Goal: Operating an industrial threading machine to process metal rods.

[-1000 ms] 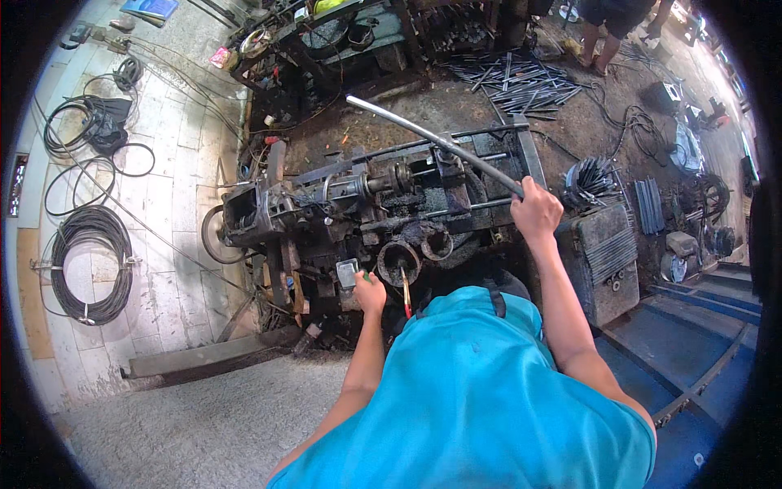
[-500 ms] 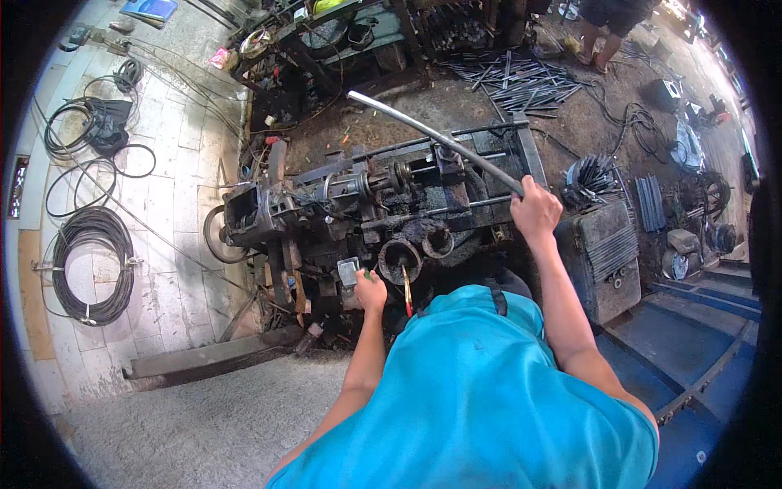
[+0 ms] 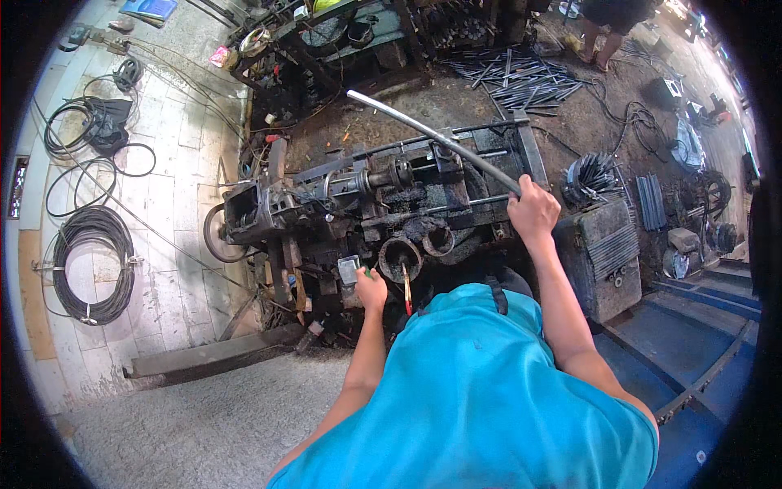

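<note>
All visible fingers of the right hand (image 3: 534,210) wrap round a metal rod (image 3: 432,135), which slants toward ten o'clock above a greasy machine (image 3: 375,183). At six o'clock of the machine, the left hand (image 3: 371,292) curls by a small green piece (image 3: 367,273); whether it pinches this I cannot tell. White floor tiles (image 3: 171,281) lie at nine o'clock, loose bars (image 3: 521,81) at one, near a person (image 3: 603,37) cut off by the upper edge.

Two hands (image 3: 371,291) (image 3: 533,213), one held rod (image 3: 432,134); two round containers (image 3: 382,259) (image 3: 452,242), one red-ended stick (image 3: 406,285)
</note>
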Tool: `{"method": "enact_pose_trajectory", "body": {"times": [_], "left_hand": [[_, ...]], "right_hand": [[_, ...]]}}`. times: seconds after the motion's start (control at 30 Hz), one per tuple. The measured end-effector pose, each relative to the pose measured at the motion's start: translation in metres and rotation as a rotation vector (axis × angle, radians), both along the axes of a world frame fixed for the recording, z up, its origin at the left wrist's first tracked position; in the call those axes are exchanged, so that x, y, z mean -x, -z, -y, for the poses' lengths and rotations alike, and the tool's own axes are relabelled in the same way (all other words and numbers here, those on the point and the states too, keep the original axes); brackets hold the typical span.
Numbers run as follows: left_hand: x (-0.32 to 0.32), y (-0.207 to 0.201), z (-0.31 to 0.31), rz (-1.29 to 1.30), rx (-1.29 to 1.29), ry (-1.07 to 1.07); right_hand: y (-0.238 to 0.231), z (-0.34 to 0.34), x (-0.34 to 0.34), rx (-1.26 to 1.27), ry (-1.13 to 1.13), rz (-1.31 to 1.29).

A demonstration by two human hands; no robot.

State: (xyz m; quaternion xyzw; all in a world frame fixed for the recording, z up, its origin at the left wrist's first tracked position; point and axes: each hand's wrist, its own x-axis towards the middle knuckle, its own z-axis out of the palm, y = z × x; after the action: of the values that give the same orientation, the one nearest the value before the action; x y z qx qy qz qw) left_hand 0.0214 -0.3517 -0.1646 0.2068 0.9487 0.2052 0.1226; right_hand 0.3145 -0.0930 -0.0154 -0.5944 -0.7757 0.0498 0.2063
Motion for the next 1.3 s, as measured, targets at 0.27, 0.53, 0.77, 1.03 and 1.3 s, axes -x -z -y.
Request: {"method": "enact_pose_trajectory", "body": {"times": [0.27,0.53,0.77,1.03,1.3], "left_hand": [[0.0,0.002,0.002,-0.013,0.003,0.012],[-0.002,-0.004,0.001,0.011,0.01,-0.005],[-0.005,-0.011,-0.003,0.051,0.005,-0.044],[-0.016,0.004,0.01,0.11,-0.07,-0.146],[-0.006,0.053,0.047,0.701,-0.06,-0.288]], "right_hand": [[0.006,-0.006,-0.005,0.011,0.005,0.022],[-0.003,-0.006,0.0,-0.045,-0.019,0.001],[0.001,0.001,0.003,-0.006,0.001,-0.007],[0.005,-0.005,-0.003,-0.021,0.017,0.039],[-0.01,-0.004,0.011,0.021,0.034,0.126]]}}
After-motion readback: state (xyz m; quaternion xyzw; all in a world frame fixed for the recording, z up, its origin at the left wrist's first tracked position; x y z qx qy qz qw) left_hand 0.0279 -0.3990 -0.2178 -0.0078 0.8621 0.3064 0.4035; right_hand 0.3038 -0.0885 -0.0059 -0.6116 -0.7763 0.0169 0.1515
